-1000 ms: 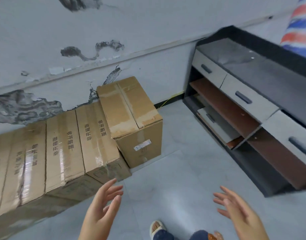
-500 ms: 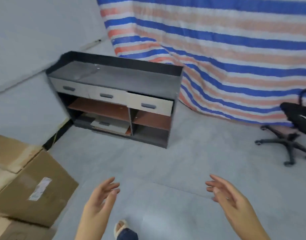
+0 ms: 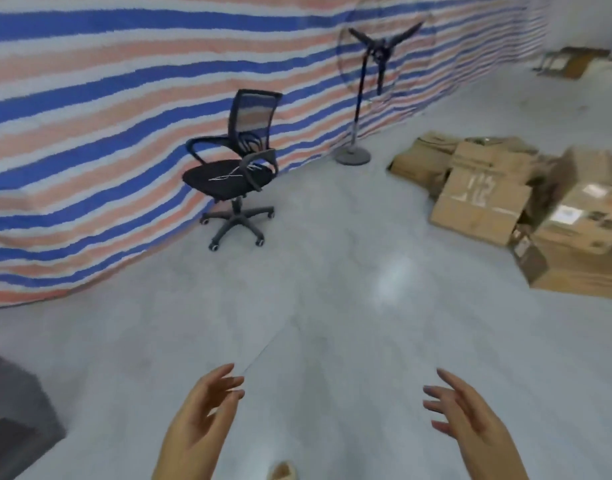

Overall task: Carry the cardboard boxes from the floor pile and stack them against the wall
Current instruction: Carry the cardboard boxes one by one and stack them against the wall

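A bare storeroom or warehouse space, not a furnished room. A striped tarp (image 3: 124,116) in blue, orange and white hangs as a wall, far beyond the fingertips. The floor (image 3: 332,306) is plain grey and glossy. A loose pile of cardboard boxes (image 3: 505,199) lies ahead and right of the fingers; an office chair (image 3: 235,171) and a standing fan (image 3: 366,95) stand by the tarp.

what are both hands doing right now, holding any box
Left hand: open, fingers relaxed, holding nothing.
Right hand: open, fingers spread, holding nothing.
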Available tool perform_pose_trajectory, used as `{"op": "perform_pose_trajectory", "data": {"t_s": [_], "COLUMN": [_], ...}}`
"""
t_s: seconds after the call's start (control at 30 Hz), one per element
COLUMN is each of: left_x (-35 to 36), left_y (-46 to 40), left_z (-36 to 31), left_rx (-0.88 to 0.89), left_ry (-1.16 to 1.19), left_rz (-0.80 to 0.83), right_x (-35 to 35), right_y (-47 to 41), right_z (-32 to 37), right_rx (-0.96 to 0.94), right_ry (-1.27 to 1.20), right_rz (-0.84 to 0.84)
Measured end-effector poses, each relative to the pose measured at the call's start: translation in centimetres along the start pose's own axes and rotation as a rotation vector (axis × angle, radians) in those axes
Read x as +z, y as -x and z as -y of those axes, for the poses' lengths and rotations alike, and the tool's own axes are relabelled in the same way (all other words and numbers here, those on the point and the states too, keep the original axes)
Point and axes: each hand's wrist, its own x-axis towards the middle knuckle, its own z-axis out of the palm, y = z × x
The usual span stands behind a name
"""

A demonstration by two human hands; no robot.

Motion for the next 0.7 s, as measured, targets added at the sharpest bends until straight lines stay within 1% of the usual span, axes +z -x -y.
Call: {"op": "perform_pose_trajectory", "data": {"t_s": [0.13,0.23,0.47,0.6,0.7], "left_x": [5.7,8.3,12.2,15.3,19.3], "left_y": [-5.5,-8.8,-19.3,-23.2,-25.6], "left_z": [-1.9,-3.0,-5.7,-6.7,-7.1], "left_rx": [0.06,0.052,0.068,0.039,0.007], "left_ry": [0.012,0.022,-0.031,-0.071,-0.092], "left_rz": [0.146,0.219,0.307,0.36,0.41], "right_x": [-1.7,-1.7,-1.5,-2.7,-4.5], "right_y": [-2.6,-5.3,-13.0,-15.7,-18.3], "right_z": [-0.6,0.2,2.0,1.0,-0.3], "right_rx": [0.063,0.073,0.032,0.097,0.145], "right_ry": [-0.038,-0.069,-0.066,-0.089,-0.101], "right_rz": [-0.128,-0.219,-0.354,-0.431,-0.498]}}
